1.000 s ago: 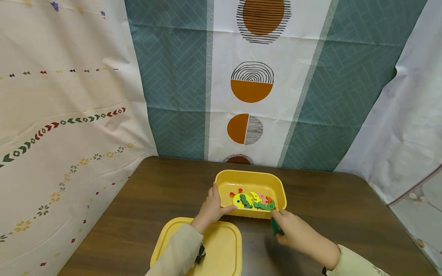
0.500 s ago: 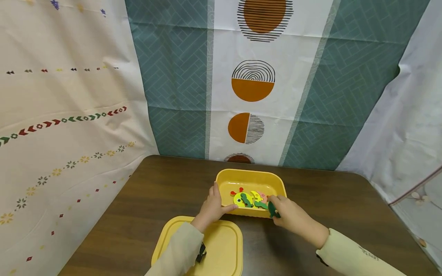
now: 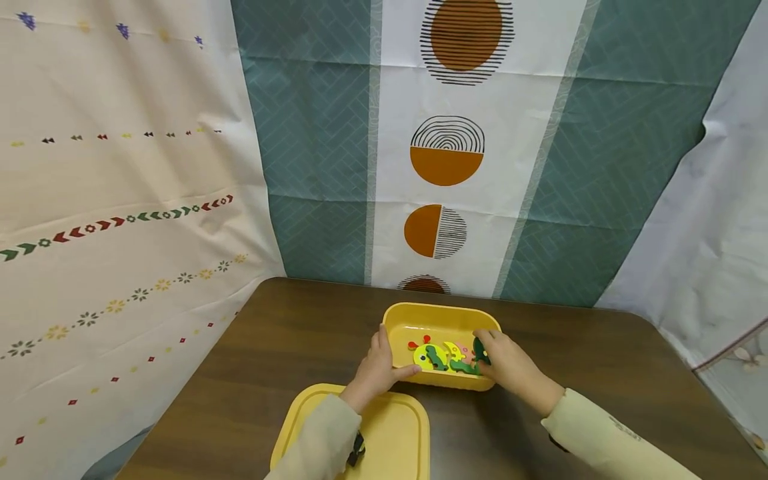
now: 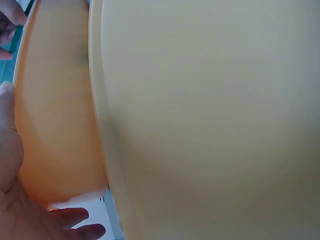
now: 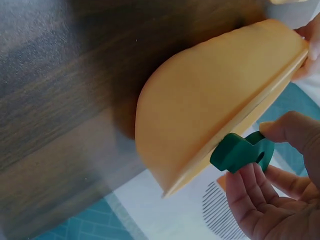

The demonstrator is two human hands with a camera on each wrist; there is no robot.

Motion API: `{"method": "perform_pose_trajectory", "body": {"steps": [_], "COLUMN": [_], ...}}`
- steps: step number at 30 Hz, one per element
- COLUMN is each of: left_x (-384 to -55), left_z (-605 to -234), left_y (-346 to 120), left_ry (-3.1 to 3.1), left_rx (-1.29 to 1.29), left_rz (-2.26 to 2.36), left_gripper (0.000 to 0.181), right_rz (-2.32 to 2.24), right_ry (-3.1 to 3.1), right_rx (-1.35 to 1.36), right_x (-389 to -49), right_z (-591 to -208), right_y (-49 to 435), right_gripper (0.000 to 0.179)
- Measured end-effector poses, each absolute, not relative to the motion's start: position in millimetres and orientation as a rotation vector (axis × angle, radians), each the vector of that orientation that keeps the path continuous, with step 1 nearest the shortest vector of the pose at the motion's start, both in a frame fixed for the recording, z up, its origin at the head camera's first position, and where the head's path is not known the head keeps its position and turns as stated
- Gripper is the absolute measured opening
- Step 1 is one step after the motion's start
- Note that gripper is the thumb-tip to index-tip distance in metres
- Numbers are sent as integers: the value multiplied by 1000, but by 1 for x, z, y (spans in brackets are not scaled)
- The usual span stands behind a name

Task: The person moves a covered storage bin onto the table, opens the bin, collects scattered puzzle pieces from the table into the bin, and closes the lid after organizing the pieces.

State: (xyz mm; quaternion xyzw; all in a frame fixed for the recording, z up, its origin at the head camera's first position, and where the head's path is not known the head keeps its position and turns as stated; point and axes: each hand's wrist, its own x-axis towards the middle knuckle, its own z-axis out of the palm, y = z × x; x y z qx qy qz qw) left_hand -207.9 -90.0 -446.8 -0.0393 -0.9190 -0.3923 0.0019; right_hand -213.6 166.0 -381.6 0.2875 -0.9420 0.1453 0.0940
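Observation:
The yellow box [image 3: 444, 319] stands on the table, holding several small flat toy pieces, among them a yellow one with red knobs [image 3: 422, 359] and a yellow crescent [image 3: 453, 350]. My left hand [image 3: 376, 369] rests against the box's near left corner, its thumb along the near rim and its fingers lying fairly straight at the left side. Over the box's right end, my right hand [image 3: 510, 363] pinches a dark green toy piece [image 5: 237, 152] between thumb and fingers. The piece has a notched edge and a small hole; its kind is unclear.
A pale yellow lid [image 3: 396, 437] lies flat on the brown table [image 3: 228, 400] in front of the box, partly under my left forearm. Patterned cloths [image 3: 318, 133] hang behind the table and at both sides.
My right hand has moved forward from the near side of the box to over its right end, carrying the green toy piece. My left hand keeps its place on the box.

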Motion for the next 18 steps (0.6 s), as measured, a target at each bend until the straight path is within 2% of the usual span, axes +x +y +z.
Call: {"method": "perform_pose_trajectory", "body": {"steps": [13,18], "left_x": [-210,-210], "left_z": [-450,-448], "left_y": [-94,-94], "left_ry": [-2872,-2883], "left_rx": [-133,-159], "left_rz": [-1227,-1230], "left_gripper": [116,115], "right_rz": [360,366], "right_ry": [-2828,-2839], "right_rx": [799,774], "right_x": [-230,-233], "right_z": [-392,-396], "right_y": [147,143], "right_gripper": [55,52]}}
